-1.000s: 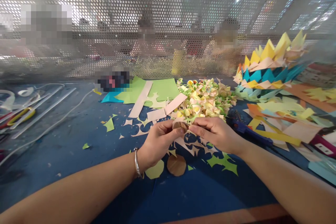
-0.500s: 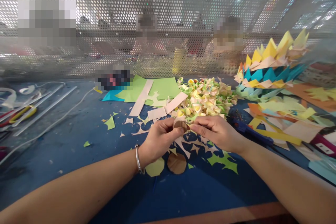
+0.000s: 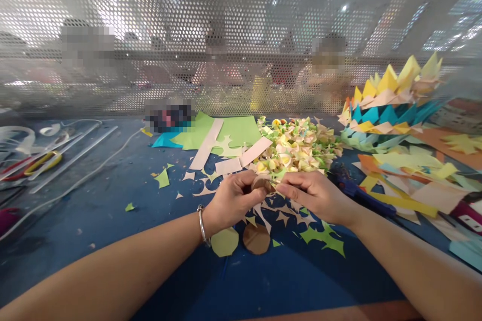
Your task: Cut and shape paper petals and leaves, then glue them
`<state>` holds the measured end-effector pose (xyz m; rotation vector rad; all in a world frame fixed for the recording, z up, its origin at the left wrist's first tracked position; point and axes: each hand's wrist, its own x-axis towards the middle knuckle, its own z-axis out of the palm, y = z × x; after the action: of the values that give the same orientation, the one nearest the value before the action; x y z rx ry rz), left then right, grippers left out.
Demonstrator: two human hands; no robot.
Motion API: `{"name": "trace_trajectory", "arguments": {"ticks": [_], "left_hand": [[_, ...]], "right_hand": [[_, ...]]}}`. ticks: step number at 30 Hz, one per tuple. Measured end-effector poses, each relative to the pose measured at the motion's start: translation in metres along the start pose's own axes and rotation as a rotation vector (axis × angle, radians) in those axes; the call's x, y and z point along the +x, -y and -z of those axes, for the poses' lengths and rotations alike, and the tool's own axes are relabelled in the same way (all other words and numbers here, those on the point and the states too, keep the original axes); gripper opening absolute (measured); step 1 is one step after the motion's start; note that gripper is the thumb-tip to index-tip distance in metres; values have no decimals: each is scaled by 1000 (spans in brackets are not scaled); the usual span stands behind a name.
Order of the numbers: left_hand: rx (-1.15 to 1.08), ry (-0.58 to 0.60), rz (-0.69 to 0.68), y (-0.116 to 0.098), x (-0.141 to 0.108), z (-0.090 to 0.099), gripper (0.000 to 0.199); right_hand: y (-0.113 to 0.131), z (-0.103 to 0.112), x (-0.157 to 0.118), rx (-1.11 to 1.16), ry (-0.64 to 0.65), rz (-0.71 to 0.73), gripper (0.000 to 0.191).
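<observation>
Between the thumb and fingers of my left hand (image 3: 235,198) is a small round brown disc (image 3: 259,184), partly covered by the thumb. My right hand (image 3: 314,194) is closed in a pinch at the disc's right edge. A thin sliver shows at its fingertips, too small to name. Below my hands lie a pale green paper disc (image 3: 225,242) and a brown disc (image 3: 256,239). Star-shaped paper offcuts (image 3: 282,216) are scattered under my fingers. Just beyond them rises a heap of small folded paper pieces (image 3: 297,145) in cream, yellow and green.
Scissors with yellow handles (image 3: 43,163) and clear sticks (image 3: 75,158) lie at left, beside a white cord (image 3: 79,188). A blue glue gun (image 3: 365,195) rests near my right wrist. Spiky folded-paper rings (image 3: 391,103) stand stacked at back right. Green sheets (image 3: 241,128) lie behind.
The whole view has shifted slightly, so everything appears a little lower and further right. My left hand still grips the brown disc, and the right fingertips stay beside it.
</observation>
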<state>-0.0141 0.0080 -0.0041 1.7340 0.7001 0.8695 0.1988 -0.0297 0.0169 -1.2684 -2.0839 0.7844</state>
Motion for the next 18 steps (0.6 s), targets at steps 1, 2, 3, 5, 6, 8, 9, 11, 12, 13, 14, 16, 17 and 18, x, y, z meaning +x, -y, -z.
{"name": "trace_trajectory", "arguments": {"ticks": [1,2,3,5,6,8,9,11,12,13,14,16,17,18], "left_hand": [[-8,3,-4,0,0,0,21],[-19,9,-7,0,0,1,20],[-32,16,-10,0,0,1,19],[-50,35,-12,0,0,1,18],[-56,45,-10,0,1,1,17],[-73,62,-4,0,1,2,18],[-83,69,-1,0,1,2,17],[-107,79,3,0,2,2,15],[-116,81,3,0,2,2,15],[-121,81,3,1,2,2,15],[-124,83,3,2,2,2,15],[-136,84,0,3,2,2,16],[-142,85,-2,3,2,2,16],[-149,87,-4,3,2,2,15]], "right_hand": [[0,0,0,-3,1,-3,46],[0,0,0,-6,1,-3,46],[0,1,0,-8,2,-1,46],[0,1,0,-7,5,7,46],[1,1,0,-4,8,11,46],[1,1,0,-4,15,18,46],[1,1,0,-7,17,20,46],[1,1,0,-18,17,26,46],[0,1,0,-24,17,28,46],[0,1,0,-27,13,30,46],[-1,1,0,-28,9,28,45],[-2,1,-1,-23,2,19,45],[-2,1,-2,-21,-4,12,46],[-2,1,-2,-18,-7,6,46]]}}
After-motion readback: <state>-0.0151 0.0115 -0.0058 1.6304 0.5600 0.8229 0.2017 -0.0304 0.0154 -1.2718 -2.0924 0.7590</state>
